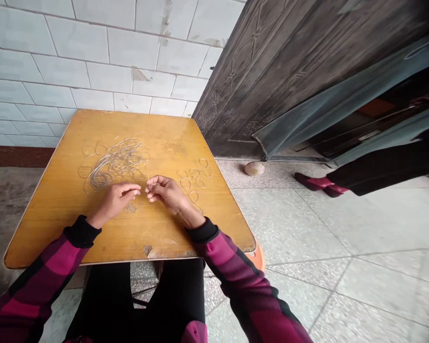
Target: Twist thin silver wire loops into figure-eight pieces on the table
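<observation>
While both hands work close together above the yellow bench, the right hand pinches a thin wire in its fingers. The left hand curls just beside it, whether gripping anything I cannot tell. Farther off, a wire tangle and small wire rings lie on the bench.

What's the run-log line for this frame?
left hand: fingers near thin wire, grip unclear | right hand: pinching same wire | beside: wire loops on yellow wooden tabletop
</observation>
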Action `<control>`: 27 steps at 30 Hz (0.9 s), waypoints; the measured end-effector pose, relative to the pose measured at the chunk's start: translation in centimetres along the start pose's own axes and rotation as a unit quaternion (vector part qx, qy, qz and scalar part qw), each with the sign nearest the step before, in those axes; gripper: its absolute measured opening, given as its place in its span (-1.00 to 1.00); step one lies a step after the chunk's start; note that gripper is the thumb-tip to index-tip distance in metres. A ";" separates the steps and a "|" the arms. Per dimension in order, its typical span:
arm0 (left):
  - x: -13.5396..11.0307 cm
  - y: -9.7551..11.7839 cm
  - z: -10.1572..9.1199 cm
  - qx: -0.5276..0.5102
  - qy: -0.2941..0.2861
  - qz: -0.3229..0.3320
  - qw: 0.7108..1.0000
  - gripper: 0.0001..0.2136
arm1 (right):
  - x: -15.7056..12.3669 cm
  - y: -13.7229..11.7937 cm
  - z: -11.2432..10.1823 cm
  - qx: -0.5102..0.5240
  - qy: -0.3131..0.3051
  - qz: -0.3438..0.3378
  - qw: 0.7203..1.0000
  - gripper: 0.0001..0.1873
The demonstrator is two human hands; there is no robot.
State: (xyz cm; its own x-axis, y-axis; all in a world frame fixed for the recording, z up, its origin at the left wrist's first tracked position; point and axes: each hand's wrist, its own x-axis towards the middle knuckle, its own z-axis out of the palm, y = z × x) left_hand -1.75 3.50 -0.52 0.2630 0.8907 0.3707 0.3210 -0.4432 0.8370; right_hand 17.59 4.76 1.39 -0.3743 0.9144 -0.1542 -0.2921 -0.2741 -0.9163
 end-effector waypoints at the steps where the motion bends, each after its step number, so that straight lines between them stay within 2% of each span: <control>1: -0.1 -0.1 0.1 0.005 -0.010 0.011 1.000 -0.85 | 0.0 0.1 0.0 0.004 -0.002 0.004 1.000 -0.70; 6: -0.2 0.1 0.1 0.043 -0.043 0.051 0.997 -0.85 | -0.4 0.4 0.1 0.026 -0.014 0.008 1.000 -0.71; 13: -0.2 0.7 0.0 0.065 -0.077 0.075 0.992 -0.84 | -0.5 0.7 0.1 0.054 -0.030 0.032 0.998 -0.68; 22: 0.1 0.3 -0.3 0.079 -0.012 0.085 0.993 -0.85 | -0.3 0.8 -1.0 -0.004 -0.049 0.086 0.995 -0.60; 27: 0.1 0.2 -0.3 0.096 0.000 0.079 0.992 -0.81 | -0.5 1.5 -0.8 -0.036 -0.060 0.075 0.995 -0.64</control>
State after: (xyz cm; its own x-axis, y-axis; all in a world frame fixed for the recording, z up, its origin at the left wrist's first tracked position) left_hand -1.96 3.53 -0.13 0.3244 0.8089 0.4904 0.4425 -0.5879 0.6772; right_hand 18.02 4.14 -0.23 -0.5128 0.8212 -0.2505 -0.1631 -0.3796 -0.9107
